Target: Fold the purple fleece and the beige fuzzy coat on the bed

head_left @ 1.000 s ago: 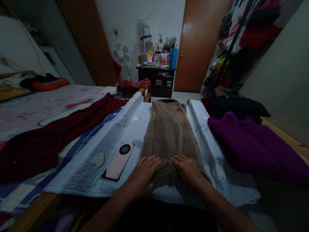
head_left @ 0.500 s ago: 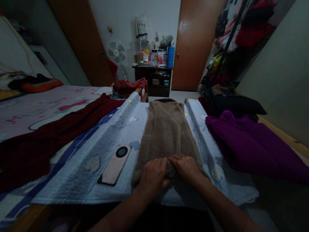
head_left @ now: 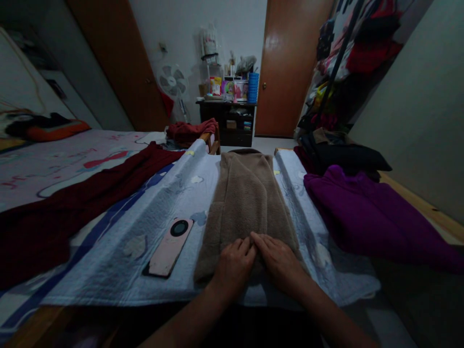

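A brown fleece garment (head_left: 244, 198), folded into a long strip, lies lengthwise on the pale blue quilt before me. My left hand (head_left: 235, 261) rests on its near end, fingers laid on the fabric and the thumb mostly hidden. Beside it my right hand (head_left: 277, 258) lies flat with fingers stretched out, its fingertips close to those of the left. The two hands slant inward over the cloth's near end. To the left of the garment a pink phone (head_left: 169, 249) with a round black camera ring lies face down on the quilt.
Folded purple clothing (head_left: 369, 212) lies at the right, with a dark folded pile (head_left: 344, 152) behind it. A dark red garment (head_left: 90, 200) stretches across the left side. The quilt (head_left: 105, 256) ends at a near edge. A fan (head_left: 173, 82) and cabinet (head_left: 226, 121) stand beyond.
My hands have gone from gripping the garment's bunched near edge to lying on it, and that end looks flatter. The view has shifted slightly.
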Action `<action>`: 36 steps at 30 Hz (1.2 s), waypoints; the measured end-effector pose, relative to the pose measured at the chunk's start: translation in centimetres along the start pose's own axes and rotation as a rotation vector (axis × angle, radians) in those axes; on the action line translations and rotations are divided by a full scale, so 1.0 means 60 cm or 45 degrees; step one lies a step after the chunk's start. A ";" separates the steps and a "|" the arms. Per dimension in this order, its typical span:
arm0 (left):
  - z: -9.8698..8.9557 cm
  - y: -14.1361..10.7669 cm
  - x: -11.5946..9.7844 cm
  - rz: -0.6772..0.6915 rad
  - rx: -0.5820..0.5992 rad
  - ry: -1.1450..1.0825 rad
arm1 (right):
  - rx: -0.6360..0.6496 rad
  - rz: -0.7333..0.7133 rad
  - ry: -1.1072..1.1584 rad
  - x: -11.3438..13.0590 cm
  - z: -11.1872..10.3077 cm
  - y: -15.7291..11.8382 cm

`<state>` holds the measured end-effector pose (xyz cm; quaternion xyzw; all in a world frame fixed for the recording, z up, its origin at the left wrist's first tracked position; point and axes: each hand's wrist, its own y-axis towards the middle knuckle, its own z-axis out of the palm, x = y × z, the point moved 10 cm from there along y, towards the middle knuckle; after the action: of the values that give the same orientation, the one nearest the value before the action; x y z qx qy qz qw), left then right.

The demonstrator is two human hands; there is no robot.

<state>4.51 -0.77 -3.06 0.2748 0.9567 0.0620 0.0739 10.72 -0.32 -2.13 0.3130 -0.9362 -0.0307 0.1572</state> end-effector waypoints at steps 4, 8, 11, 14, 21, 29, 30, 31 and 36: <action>-0.005 0.002 0.001 0.042 0.035 -0.024 | 0.019 0.119 -0.047 -0.034 -0.004 -0.036; -0.009 0.001 -0.001 0.065 0.054 -0.044 | 0.009 0.286 -0.161 -0.078 -0.002 -0.082; -0.009 0.002 -0.008 0.072 0.017 -0.009 | 0.032 0.295 -0.190 -0.087 0.006 -0.100; -0.005 0.002 -0.016 0.083 -0.026 0.031 | 0.056 0.215 -0.143 -0.073 0.012 -0.097; 0.007 -0.011 -0.035 0.194 -0.057 0.145 | 0.061 0.171 -0.103 -0.055 0.013 -0.079; 0.006 -0.014 -0.046 0.262 -0.154 0.162 | 0.139 0.164 0.046 -0.059 0.001 -0.068; 0.007 -0.014 -0.047 0.265 -0.166 0.161 | 0.154 0.162 0.068 -0.060 -0.001 -0.067; 0.007 -0.013 -0.049 0.269 -0.182 0.161 | 0.173 0.159 0.090 -0.060 -0.002 -0.065; 0.012 -0.005 -0.053 0.258 -0.207 0.158 | 0.251 0.157 0.198 -0.064 -0.005 -0.062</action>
<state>7.19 -2.66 -3.49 0.3587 0.9186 0.1634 0.0301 15.85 -0.97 -3.47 0.2701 -0.9371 0.0957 0.1994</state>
